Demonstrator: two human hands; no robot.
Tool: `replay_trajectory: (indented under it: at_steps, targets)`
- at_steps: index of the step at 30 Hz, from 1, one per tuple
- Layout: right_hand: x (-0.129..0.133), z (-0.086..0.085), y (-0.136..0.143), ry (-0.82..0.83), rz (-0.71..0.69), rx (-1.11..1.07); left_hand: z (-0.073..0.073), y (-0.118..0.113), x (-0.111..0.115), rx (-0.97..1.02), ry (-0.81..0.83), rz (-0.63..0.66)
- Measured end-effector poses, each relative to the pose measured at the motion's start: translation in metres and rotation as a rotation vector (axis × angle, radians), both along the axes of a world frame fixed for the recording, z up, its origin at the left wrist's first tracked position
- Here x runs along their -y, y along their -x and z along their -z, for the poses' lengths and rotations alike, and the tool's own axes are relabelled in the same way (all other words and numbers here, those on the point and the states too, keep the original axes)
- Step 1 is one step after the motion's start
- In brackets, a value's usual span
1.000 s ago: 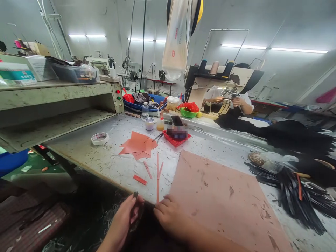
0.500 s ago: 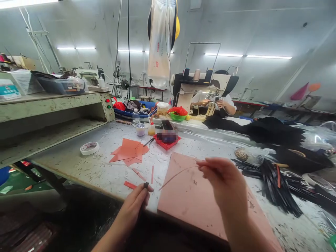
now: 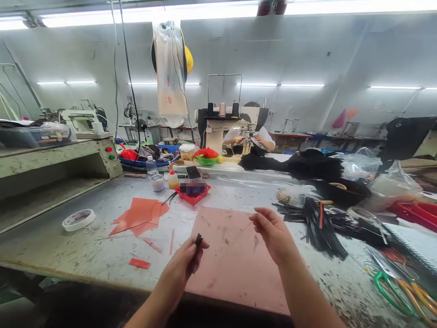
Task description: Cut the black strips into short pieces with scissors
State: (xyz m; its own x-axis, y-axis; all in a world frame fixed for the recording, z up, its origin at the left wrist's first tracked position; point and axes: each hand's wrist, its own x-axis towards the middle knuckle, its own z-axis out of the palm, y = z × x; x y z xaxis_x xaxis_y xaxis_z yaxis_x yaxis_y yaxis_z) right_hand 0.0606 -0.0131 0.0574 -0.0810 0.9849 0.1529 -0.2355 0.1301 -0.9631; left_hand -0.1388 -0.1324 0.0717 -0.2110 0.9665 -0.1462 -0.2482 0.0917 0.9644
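My left hand (image 3: 180,260) is closed, pinching a small black strip (image 3: 199,238) between thumb and fingers over the left edge of the pink board (image 3: 232,280). My right hand (image 3: 272,233) is raised above the board's right side with its fingertips pinched together. A thin, faint strand (image 3: 241,231) trails down and left from those fingertips; its material is too blurred to tell. Left of the board lie a red-orange strip (image 3: 139,263), a narrow pinkish strip (image 3: 171,242) and a stack of orange sheets (image 3: 138,214).
White tape (image 3: 79,219) lies at left. A red tray (image 3: 193,198), a glue bottle (image 3: 173,180) and a phone (image 3: 193,172) stand farther back. Black strips (image 3: 322,232) and scissors (image 3: 392,291) lie at right. A co-worker (image 3: 266,139) sits at a sewing machine beyond.
The view has swung right and tilted up. My right hand has come lower, and the strand is fainter. My left hand still grips the black strip, now over the board's edge.
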Motion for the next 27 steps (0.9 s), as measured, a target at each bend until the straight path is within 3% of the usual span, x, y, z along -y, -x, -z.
replay_trajectory:
  at_steps: [5, 8, 11, 15, 18, 24, 27]
  targets:
    - [-0.027, 0.046, -0.016, 0.052, 0.089, 0.182, -0.001, -0.018, 0.001, -0.248, -0.066, -0.052]
    - [-0.03, 0.054, -0.017, 0.031, 0.164, 0.288, -0.002, -0.024, 0.001, -0.311, -0.095, -0.039]
    - [-0.012, 0.044, -0.007, -0.056, 0.168, 0.339, -0.001, -0.027, 0.001, -0.345, -0.111, -0.014]
    - [0.036, 0.016, 0.02, -0.167, -0.085, 0.318, 0.001, -0.029, 0.0, -0.398, -0.085, 0.053]
    - [0.061, 0.002, 0.036, -0.161, -0.244, 0.239, 0.002, -0.032, 0.001, -0.37, -0.069, 0.133]
    - [0.067, 0.0, 0.043, -0.027, -0.275, 0.106, 0.007, -0.035, 0.007, -0.27, -0.064, 0.122]
    - [0.07, -0.003, 0.042, -0.005, -0.275, 0.03, 0.011, -0.034, 0.009, -0.124, -0.013, 0.085]
